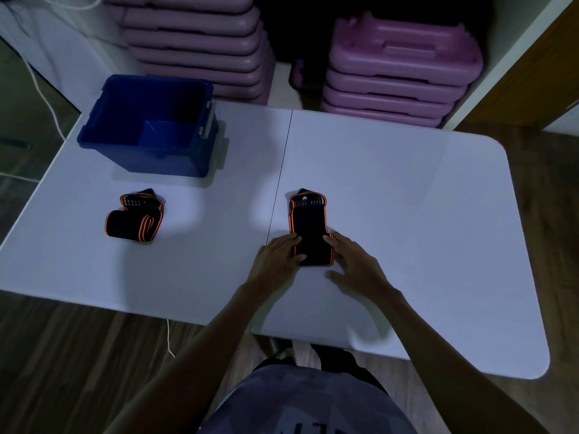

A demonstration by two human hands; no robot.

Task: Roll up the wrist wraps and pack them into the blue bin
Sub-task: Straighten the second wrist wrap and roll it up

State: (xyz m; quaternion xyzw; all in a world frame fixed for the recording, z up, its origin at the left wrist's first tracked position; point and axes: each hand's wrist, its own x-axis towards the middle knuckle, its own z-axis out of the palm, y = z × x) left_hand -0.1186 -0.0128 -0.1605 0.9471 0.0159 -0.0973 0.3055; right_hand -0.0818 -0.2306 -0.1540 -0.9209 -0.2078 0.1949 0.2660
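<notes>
A black wrist wrap with orange edges (308,219) lies flat on the white table (407,198), just right of its centre seam. My left hand (277,261) and my right hand (352,266) both grip the wrap's near end, where it is folded or rolled over. A second black and orange wrist wrap (134,219) lies loosely folded at the table's left. Behind that one stands the blue bin (150,126), open at the top, with nothing visible inside it.
Two stacks of purple plastic step platforms (398,73) stand on the floor beyond the table's far edge. A white cord (40,89) runs along the floor at the left. A wooden door or panel (532,73) is at the far right.
</notes>
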